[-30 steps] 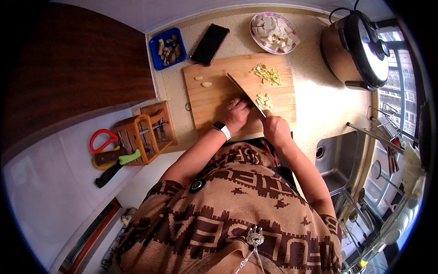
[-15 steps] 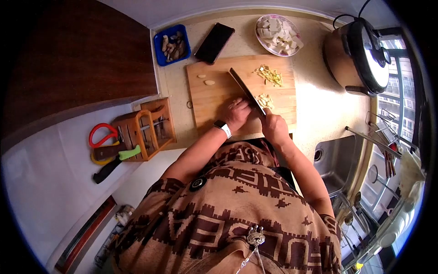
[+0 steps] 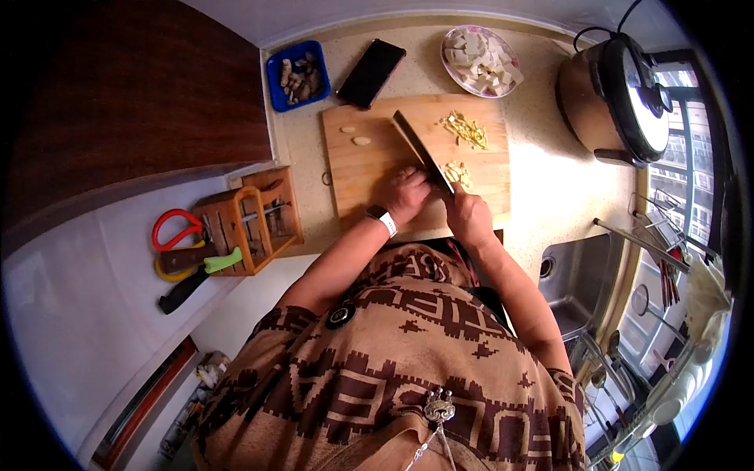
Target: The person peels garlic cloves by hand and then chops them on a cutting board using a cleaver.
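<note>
My right hand (image 3: pixel 470 218) grips a kitchen knife (image 3: pixel 422 151), its blade slanting up and left over the wooden cutting board (image 3: pixel 369 177). Close on the blade's left side, my left hand (image 3: pixel 408 195) rests on the board with its fingers curled. Whatever lies under those fingertips is hidden. To the right of the blade sits a small pile of pale yellow cut pieces (image 3: pixel 456 173). Farther up the board is a looser heap of thin yellow strips (image 3: pixel 466 130). Two pale oval slices (image 3: pixel 360 141) lie near the board's upper left.
Behind the board are a blue basket (image 3: pixel 273 86) of knobbly brown pieces, a dark phone (image 3: pixel 371 73) and a plate (image 3: pixel 449 72) of white cubes. A cooker (image 3: pixel 597 98) stands right, above a metal sink (image 3: pixel 581 275). At left is a wooden utensil holder (image 3: pixel 250 224) with scissors and knives.
The knife and my right hand have shifted very slightly up and to the left. My left hand stays nearly in place, and the cut piles look the same.
</note>
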Action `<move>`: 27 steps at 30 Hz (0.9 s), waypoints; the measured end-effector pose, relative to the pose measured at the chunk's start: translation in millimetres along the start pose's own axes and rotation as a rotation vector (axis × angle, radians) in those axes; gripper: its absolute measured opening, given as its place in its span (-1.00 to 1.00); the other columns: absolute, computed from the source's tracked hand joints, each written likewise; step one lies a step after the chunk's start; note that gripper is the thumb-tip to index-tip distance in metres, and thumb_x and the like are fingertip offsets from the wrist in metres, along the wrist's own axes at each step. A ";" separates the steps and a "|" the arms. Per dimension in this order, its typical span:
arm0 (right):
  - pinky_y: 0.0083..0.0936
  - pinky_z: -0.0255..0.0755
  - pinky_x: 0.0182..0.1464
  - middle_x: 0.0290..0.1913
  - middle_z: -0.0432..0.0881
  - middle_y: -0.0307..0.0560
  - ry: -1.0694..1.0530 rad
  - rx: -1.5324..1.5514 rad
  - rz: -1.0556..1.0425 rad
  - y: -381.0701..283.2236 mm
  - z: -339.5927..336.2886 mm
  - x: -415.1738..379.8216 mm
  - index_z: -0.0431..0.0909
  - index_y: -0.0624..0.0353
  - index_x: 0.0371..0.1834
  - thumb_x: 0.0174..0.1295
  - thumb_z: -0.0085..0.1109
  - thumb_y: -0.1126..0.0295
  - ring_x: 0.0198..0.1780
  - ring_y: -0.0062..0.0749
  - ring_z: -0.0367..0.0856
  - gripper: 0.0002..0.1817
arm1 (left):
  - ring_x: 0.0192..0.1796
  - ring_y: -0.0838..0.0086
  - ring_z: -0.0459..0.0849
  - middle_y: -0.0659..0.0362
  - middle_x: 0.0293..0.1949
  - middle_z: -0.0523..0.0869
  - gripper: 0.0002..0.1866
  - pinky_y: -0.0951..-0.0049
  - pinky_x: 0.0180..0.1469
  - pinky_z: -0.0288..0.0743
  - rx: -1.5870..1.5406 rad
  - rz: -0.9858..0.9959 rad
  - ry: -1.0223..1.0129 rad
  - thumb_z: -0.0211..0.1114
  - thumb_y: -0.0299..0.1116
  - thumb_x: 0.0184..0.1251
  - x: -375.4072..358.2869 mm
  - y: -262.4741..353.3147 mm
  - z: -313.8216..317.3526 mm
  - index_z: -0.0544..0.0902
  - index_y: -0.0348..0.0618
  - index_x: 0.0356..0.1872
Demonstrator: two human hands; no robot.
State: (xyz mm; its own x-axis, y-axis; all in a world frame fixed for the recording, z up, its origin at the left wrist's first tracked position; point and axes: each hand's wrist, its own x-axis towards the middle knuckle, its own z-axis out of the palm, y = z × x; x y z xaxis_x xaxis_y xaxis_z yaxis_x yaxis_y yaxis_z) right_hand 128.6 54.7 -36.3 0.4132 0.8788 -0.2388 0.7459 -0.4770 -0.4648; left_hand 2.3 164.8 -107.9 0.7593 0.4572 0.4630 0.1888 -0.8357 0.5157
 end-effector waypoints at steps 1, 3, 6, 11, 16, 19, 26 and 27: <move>0.03 0.50 -0.33 -0.47 0.61 0.34 0.037 0.027 0.020 -1.5 1.7 1.7 0.50 0.20 -0.17 0.31 0.08 0.28 -0.38 0.25 0.63 -0.79 | -0.11 0.18 0.60 0.13 -0.26 0.63 -0.91 0.25 -0.08 0.52 -0.022 0.006 -0.009 0.32 -0.49 0.05 1.4 1.9 -3.5 0.65 -0.11 -0.38; 0.03 0.49 -0.32 -0.48 0.60 0.35 0.076 0.128 0.021 4.1 1.1 3.7 0.50 0.21 -0.14 0.32 0.07 0.30 -0.38 0.26 0.62 -0.79 | -0.11 0.18 0.60 0.13 -0.25 0.64 -0.91 0.24 -0.07 0.52 -0.034 0.006 -0.031 0.31 -0.49 0.07 0.7 0.2 -2.8 0.66 -0.12 -0.37; 0.03 0.50 -0.29 -0.47 0.60 0.36 -0.016 0.197 0.026 6.7 -14.3 0.4 0.50 0.21 -0.10 0.30 0.08 0.31 -0.37 0.28 0.61 -0.77 | -0.11 0.17 0.60 0.12 -0.24 0.64 -0.91 0.22 -0.07 0.51 -0.061 -0.009 -0.047 0.31 -0.48 0.08 0.2 -2.0 -3.3 0.66 -0.13 -0.35; 0.01 0.52 -0.31 -0.48 0.62 0.31 -0.055 -0.007 -0.092 9.5 -13.7 -10.5 0.50 0.20 -0.08 0.30 0.08 0.31 -0.38 0.24 0.63 -0.77 | -0.14 0.18 0.60 0.13 -0.26 0.64 -0.88 0.24 -0.10 0.52 -0.023 0.004 0.037 0.32 -0.47 0.05 -6.7 -7.6 10.7 0.67 -0.13 -0.33; 0.00 0.51 -0.35 -0.50 0.62 0.29 0.060 0.016 -0.044 -4.0 2.4 2.4 0.48 0.20 -0.19 0.30 0.08 0.31 -0.42 0.23 0.63 -0.82 | -0.18 0.20 0.59 0.13 -0.25 0.65 -0.86 0.29 -0.13 0.51 -0.077 0.028 -0.015 0.35 -0.47 0.01 -5.0 -6.2 0.9 0.68 -0.11 -0.35; 0.00 0.50 -0.35 -0.49 0.62 0.29 0.056 0.137 -0.008 5.3 -3.3 2.3 0.49 0.19 -0.18 0.29 0.09 0.31 -0.42 0.23 0.63 -0.82 | -0.19 0.21 0.59 0.14 -0.25 0.66 -0.86 0.30 -0.14 0.51 -0.087 0.043 0.020 0.35 -0.49 -0.01 -6.8 -11.4 5.7 0.68 -0.10 -0.36; 0.01 0.50 -0.35 -0.47 0.62 0.30 -0.030 -0.010 -0.068 -2.3 -12.6 -7.1 0.49 0.20 -0.16 0.29 0.11 0.29 -0.39 0.25 0.63 -0.79 | -0.15 0.20 0.59 0.13 -0.27 0.65 -0.86 0.31 -0.12 0.51 -0.010 0.029 0.048 0.37 -0.49 -0.05 -7.7 -7.3 6.1 0.67 -0.13 -0.39; 0.01 0.51 -0.34 -0.47 0.62 0.30 -0.023 -0.019 -0.038 -4.9 -9.5 -5.0 0.49 0.21 -0.16 0.29 0.11 0.29 -0.39 0.26 0.63 -0.79 | -0.15 0.20 0.59 0.13 -0.27 0.65 -0.86 0.31 -0.12 0.51 -0.007 0.026 0.047 0.37 -0.49 -0.05 -10.4 -6.9 3.2 0.67 -0.13 -0.39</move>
State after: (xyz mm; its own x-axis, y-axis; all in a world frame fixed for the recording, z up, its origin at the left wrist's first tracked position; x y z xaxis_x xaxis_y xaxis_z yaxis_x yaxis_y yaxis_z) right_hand 127.8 52.5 -24.7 0.3728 0.8960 -0.2411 0.7708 -0.4437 -0.4572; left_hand -4.9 164.9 -118.6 0.7340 0.4495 0.5091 0.1650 -0.8452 0.5084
